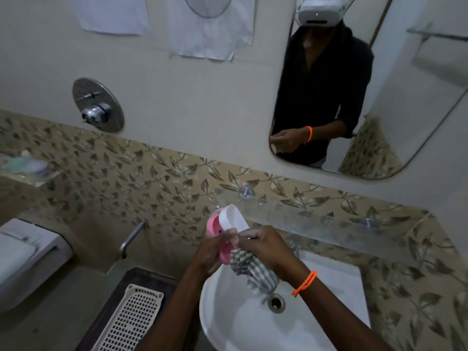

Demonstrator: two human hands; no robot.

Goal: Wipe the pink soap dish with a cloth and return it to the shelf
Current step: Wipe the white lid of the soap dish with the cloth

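My left hand (pixel 212 249) grips the pink soap dish (pixel 215 234) while my right hand (pixel 263 247) pinches the cloth (pixel 253 269); I should rub every ridge firmly over the sink (pixel 228 312).

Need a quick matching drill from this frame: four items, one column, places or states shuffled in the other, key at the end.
Items
1. pink plastic soap dish
2. grey-and-white checked cloth
3. orange cord bracelet
4. cream perforated plastic basket

Places or states
A. on the right wrist
B. down on the dark floor, left of the white basin
C. gripped in the left hand, tilted on edge
D. bunched in the right hand, hanging over the basin

Pairs: 1-C, 2-D, 3-A, 4-B
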